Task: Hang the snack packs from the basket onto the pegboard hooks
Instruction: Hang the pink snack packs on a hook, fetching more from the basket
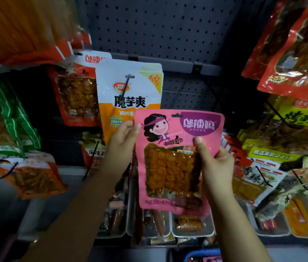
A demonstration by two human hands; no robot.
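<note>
A pink snack pack (pixel 175 159) with a cartoon face and a clear window is held upright in front of the grey pegboard (pixel 168 29). My left hand (pixel 122 140) pinches its upper left edge. My right hand (pixel 215 163) grips its right side, thumb on the front. The pack's hang hole (pixel 176 115) at the top sits below a bare dark hook (pixel 211 95) on the pegboard. A blue basket (pixel 202 256) shows at the bottom edge with more pink packs inside.
A white and orange pack (pixel 128 95) hangs on a hook (pixel 127 82) just left of the pink one, an orange pack (pixel 73 95) beyond it. Red packs (pixel 291 50) and yellow packs (pixel 297 118) hang at the right. Trays of snacks (pixel 191 225) sit on the shelf below.
</note>
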